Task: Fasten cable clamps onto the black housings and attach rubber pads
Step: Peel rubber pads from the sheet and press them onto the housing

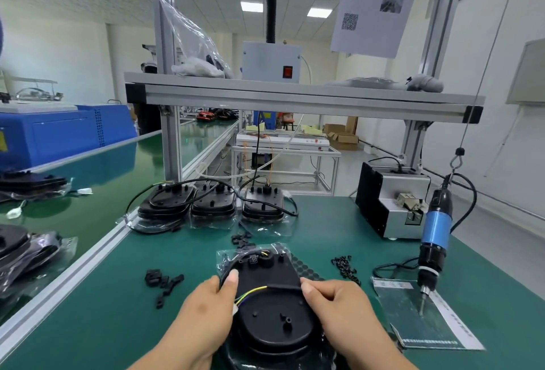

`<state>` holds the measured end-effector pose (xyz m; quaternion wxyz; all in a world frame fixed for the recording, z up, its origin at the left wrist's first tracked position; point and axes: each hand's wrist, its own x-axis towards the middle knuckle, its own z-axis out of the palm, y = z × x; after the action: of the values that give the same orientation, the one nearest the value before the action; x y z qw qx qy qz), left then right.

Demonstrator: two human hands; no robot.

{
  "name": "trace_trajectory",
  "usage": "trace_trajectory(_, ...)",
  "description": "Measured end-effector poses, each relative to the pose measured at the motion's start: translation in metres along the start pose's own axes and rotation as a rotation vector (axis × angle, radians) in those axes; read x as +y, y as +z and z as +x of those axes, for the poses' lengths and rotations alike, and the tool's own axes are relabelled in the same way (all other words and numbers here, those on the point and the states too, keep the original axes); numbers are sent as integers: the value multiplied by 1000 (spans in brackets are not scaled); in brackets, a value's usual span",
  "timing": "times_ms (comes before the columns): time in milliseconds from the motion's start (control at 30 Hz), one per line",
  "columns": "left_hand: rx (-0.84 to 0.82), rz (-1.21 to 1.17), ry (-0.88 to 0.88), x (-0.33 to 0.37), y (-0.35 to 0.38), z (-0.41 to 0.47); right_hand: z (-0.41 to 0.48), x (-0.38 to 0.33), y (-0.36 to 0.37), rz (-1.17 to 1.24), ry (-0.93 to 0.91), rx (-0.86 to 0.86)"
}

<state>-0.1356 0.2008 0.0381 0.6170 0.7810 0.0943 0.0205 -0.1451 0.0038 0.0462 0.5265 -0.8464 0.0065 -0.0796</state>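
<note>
Now L hand point(203, 304) & R hand point(339, 307) each pinch edges of black oval plastic housing point(274, 322), near-centre on green counter point(118, 310).

Tabletop point(118, 325): green mat with an aluminium edge rail, spreading under and around the fingers point(309, 291).
Electric screwdriver point(436, 240): blue and black, hung from a hook and wire right of the fingers, bit pointing down over a printed card point(413, 325).
Feeder box point(389, 201): black and silver, beyond the fingers to the right, just behind the screwdriver.
Overhead shelf point(295, 95): aluminium, above and beyond the fingers, bearing a grey switch box point(269, 60) and a clear plastic bag point(191, 42).
Hanging sheet point(374, 7): QR-coded paper, high right.
Blue cabinet point(59, 136): far left.
</note>
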Motion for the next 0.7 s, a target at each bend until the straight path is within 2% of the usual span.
trace_trajectory(100,-25,-73,-44,3,5,-8,2,-3,5,101,27,63)
trace_trajectory(267,-66,-364,70,18,-3,-8,9,-23,4,289,16,73)
trace_trajectory(400,46,-443,156,29,-18,-8,21,-53,12,320,-59,46)
trace_trajectory(700,318,-496,189,32,-101,-3,59,-127,98,364,-114,-234)
